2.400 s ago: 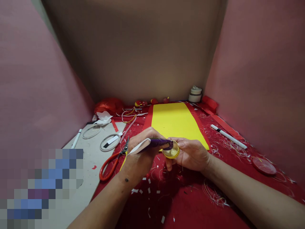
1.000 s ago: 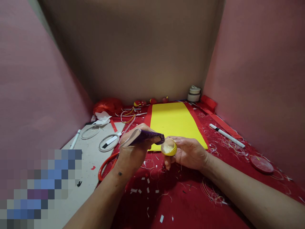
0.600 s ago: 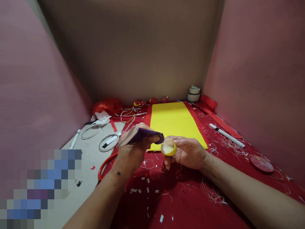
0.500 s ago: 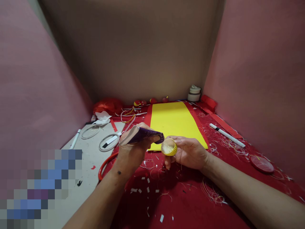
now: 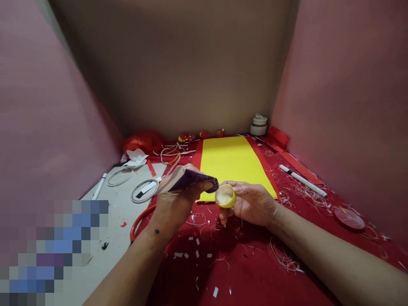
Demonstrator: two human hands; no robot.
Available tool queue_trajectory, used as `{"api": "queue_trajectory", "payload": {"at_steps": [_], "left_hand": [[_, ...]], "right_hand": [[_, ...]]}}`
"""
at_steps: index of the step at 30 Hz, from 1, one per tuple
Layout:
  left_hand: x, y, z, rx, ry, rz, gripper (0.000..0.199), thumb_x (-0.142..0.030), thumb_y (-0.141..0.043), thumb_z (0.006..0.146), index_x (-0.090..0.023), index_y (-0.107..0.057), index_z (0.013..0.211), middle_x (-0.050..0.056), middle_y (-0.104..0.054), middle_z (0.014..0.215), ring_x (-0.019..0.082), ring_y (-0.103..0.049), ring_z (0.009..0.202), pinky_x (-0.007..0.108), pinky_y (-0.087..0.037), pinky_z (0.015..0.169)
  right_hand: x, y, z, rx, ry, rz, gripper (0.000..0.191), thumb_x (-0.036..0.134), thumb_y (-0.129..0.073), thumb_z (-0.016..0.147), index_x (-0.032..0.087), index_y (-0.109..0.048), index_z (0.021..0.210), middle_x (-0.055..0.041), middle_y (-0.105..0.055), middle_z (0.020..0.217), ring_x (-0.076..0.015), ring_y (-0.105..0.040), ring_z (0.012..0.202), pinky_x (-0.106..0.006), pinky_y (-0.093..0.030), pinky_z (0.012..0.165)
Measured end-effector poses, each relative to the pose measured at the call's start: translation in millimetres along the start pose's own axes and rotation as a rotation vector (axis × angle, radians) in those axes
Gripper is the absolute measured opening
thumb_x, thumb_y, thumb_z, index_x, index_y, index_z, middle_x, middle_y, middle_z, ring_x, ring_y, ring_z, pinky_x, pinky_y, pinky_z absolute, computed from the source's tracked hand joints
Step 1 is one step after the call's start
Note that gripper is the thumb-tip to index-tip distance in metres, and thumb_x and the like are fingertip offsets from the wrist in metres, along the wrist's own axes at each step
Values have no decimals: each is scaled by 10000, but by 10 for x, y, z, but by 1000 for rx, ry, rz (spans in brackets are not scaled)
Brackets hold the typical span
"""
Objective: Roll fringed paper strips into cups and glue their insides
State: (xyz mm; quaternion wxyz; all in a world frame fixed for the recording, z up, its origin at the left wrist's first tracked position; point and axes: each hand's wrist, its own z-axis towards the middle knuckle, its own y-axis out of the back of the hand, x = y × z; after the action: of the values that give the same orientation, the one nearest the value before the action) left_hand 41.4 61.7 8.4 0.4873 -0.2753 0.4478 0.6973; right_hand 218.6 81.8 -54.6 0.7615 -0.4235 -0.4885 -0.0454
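My left hand [image 5: 175,204] is closed around a flat dark purple squeeze container [image 5: 189,180], with a pale side toward me. Its narrow end, partly hidden by my thumb, points at the cup and sits just left of its rim. Between the fingers and thumb of my right hand [image 5: 255,204] is a small yellow ribbed paper cup [image 5: 232,200]. The cup is tilted with its mouth toward me, and something whitish shows inside. Behind both hands lies a stack of yellow corrugated sheets [image 5: 236,161] on a red sheet.
Paper scraps and thin strands litter the red cloth [image 5: 242,272]. On the grey board [image 5: 108,221] lie paper-strip coils [image 5: 145,191]. A white pen [image 5: 302,180] and a round clear lid [image 5: 349,218] are at right. Small red figures [image 5: 204,134] line the back wall.
Both hands keep nearly the same pose, with the container beside the cup. The whole view has shifted very slightly.
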Motion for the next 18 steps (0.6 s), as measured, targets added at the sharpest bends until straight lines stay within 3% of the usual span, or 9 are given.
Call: {"api": "queue_trajectory", "payload": {"at_steps": [12,18], "left_hand": [[-33,-68,-24,-138,127,-127,186,-181,-626,662,-181,-501,524,-48,-483,452,82,-440,424,219,-371,425],[-73,-142,-49,-40,126,-170,189,-172,-657,641,-174,-517,514,-49,-479,464,75,-425,448,210,-380,436]], "right_hand": [[0,16,-11,-62,-8,71,248,283,-529,703,135,-524,901,-70,-645,783,-203,-631,656,-387,-482,644],[-20,39,-5,-55,-18,70,232,300,-490,740,127,-565,876,-78,-639,774,-203,-620,631,-386,-472,629]]}}
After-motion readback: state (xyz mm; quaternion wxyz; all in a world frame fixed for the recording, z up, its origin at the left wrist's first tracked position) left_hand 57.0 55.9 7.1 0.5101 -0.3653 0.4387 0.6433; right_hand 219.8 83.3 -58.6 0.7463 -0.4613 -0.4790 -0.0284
